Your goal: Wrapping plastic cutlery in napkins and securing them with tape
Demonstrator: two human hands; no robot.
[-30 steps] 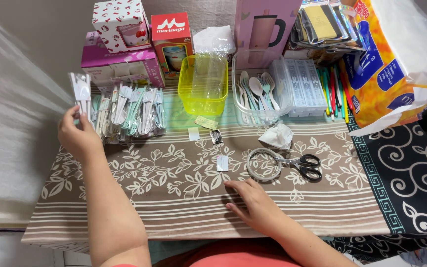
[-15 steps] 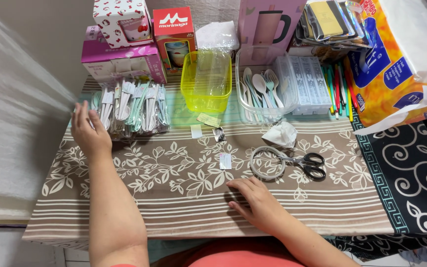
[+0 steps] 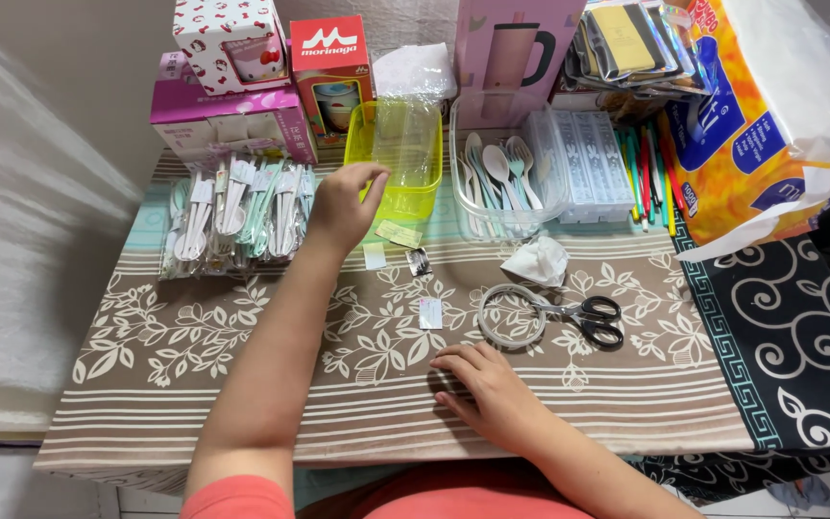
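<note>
1. Head view, left hand (image 3: pixel 340 207): raised over the desk (image 3: pixel 242 384), fingers curled loosely with the fingertips at the near left corner of the yellow container (image 3: pixel 398 154). The grip is part open and holds nothing; whether the fingertips touch the rim cannot be told.
2. Yellow container: translucent yellow-green plastic, rectangular with rounded corners, open top, looks empty. It stands upright just beyond and right of the left grip.
3. Wrapped cutlery packs (image 3: pixel 237 211): clear sleeves holding white and mint pieces, lying just left of the left grip.
4. Small paper slips (image 3: pixel 398 234): lying flat just right of and below the left grip.
5. Right hand (image 3: pixel 492 389): palm down, flat on the desk cloth, fingers spread; grip open and empty.
6. Tape roll (image 3: pixel 511 315) and black-handled scissors (image 3: pixel 588 317): touching each other, just beyond the right grip.
</note>
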